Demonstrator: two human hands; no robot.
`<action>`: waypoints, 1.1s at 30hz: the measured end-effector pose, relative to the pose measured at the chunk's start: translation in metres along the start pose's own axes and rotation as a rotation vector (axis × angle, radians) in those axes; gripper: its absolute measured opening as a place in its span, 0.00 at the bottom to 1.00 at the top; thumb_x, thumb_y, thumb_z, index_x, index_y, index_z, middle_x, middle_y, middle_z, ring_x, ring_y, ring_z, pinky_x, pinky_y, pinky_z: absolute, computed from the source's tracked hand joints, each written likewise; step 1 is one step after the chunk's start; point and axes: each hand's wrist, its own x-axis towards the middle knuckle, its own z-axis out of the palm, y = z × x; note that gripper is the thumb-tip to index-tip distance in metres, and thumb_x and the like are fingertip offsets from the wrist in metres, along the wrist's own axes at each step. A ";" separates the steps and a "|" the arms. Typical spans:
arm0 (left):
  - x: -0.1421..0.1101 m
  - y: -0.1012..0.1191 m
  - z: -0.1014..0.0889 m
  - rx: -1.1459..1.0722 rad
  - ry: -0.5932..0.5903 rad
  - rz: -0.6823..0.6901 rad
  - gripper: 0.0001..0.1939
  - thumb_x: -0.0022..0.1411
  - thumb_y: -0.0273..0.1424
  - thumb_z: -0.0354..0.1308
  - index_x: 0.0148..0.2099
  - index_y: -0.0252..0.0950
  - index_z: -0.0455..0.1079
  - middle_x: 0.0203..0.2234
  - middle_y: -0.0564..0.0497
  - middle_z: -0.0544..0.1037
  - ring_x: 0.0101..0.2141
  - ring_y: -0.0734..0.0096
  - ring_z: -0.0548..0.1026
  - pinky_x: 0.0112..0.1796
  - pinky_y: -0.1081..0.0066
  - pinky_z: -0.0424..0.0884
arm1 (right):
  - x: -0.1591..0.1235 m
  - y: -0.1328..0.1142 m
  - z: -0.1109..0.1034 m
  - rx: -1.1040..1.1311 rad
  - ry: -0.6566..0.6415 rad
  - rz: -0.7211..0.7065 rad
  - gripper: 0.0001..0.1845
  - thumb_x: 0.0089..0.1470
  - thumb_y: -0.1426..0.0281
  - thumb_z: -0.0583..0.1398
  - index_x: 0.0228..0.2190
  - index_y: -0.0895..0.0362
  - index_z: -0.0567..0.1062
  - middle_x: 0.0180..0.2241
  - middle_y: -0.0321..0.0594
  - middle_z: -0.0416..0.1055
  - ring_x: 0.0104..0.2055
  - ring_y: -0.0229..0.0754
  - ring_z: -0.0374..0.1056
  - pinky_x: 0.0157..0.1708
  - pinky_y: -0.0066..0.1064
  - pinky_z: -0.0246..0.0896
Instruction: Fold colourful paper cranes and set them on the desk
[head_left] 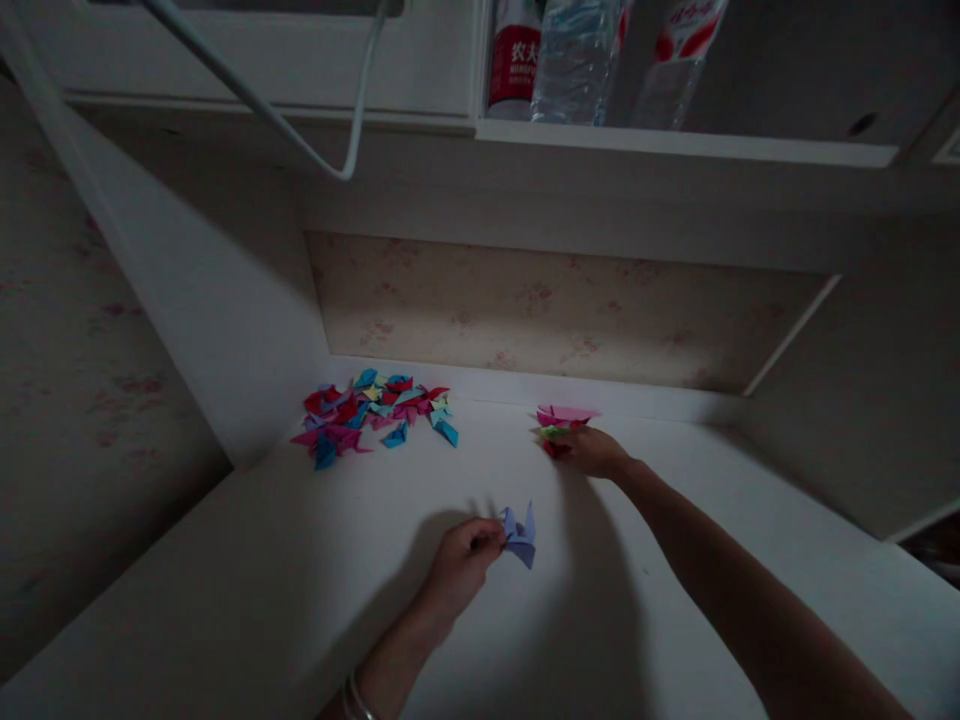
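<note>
My left hand pinches a purple origami crane by one end, just above the white tabletop. Farther off and to the right, my right hand reaches over a small group of folded paper pieces. Among them are a pink paper crane, a yellow-green piece and a red piece. The right fingers are drawn together at the green and red paper. Their tips are partly hidden, so what they grip is unclear.
A larger heap of origami cranes in red, blue, pink and pale green lies at the back left. Overhead, a shelf holds several plastic bottles. A white cable hangs down at the upper left. Panels enclose both sides.
</note>
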 end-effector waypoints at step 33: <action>0.119 0.020 0.065 0.563 -0.110 0.394 0.13 0.59 0.33 0.52 0.38 0.31 0.75 0.32 0.47 0.80 0.32 0.70 0.74 0.33 0.74 0.66 | -0.154 -0.086 0.023 0.680 0.270 0.380 0.17 0.58 0.61 0.51 0.34 0.55 0.78 0.33 0.41 0.77 0.33 0.43 0.71 0.33 0.28 0.61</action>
